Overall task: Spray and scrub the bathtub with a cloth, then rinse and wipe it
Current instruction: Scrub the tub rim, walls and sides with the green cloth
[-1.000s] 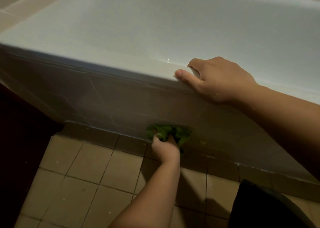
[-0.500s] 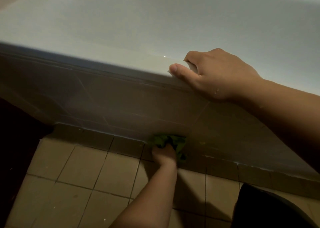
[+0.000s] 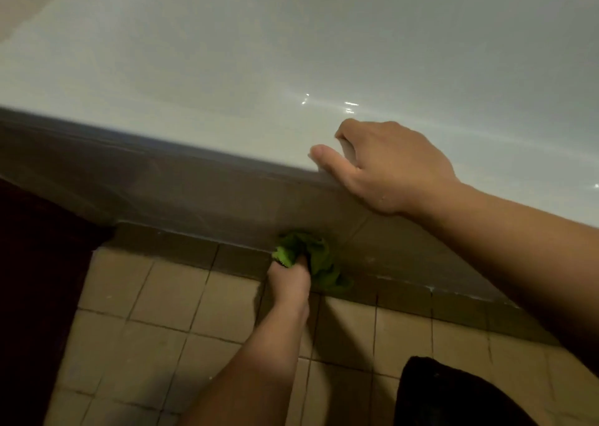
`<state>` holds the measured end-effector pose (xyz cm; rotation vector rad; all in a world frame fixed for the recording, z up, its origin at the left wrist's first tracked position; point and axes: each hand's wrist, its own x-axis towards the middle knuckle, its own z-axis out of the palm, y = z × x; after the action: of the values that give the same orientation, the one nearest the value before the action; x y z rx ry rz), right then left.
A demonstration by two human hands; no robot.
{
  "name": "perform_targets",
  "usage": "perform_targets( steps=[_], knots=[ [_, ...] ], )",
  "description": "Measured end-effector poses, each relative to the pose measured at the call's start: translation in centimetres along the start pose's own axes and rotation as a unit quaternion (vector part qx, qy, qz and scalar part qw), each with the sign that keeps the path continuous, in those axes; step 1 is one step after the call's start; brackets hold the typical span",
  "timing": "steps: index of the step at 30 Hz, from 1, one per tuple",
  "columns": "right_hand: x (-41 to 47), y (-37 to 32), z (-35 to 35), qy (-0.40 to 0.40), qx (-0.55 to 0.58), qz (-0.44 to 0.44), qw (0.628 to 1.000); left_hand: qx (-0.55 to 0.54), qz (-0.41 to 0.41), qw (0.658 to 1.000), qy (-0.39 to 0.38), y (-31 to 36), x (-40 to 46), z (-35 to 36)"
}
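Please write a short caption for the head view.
Left hand scrubs tub's tiled base with green cloth; right hand rests on bathtub rim.

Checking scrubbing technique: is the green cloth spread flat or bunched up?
Bunched. The cloth is a crumpled wad gripped in the left hand, pressed low against the tiled tub side near the floor.
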<state>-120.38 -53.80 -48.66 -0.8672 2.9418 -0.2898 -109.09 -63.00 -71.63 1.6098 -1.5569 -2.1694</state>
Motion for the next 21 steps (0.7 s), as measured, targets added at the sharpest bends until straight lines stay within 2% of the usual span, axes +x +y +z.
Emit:
perform_targets(
  steps=[2, 8, 14, 18, 21],
  knots=[
    [-0.1, -0.4, -0.4, -0.011, 0.008, 0.012, 1.0, -0.002, 0.013, 1.0, 0.005, 1.5, -1.3, -1.1],
    [0.2, -1.2, -1.0, -0.05, 0.008, 0.025, 0.998, -0.081, -0.039, 0.996, -0.027, 5.8, -4.4, -1.8],
    [0.3, -1.2, -1.4, -0.058, 0.053, 0.046, 0.996, -0.14, -0.027, 0.982, -0.121, 9.5, -8.6, -3.2],
    [-0.2, -0.2, -1.5, -0.054, 0.124, 0.06, 0.989, -0.112, -0.004, 0.983, -0.148, 11.6, -10.9, -5.4],
    [-1.2, 1.0, -2.2, -0.037, 0.225, 0.067, 0.971, -0.058, 0.015, 0.988, -0.14, 13.4, -14.0, -7.8]
  ],
)
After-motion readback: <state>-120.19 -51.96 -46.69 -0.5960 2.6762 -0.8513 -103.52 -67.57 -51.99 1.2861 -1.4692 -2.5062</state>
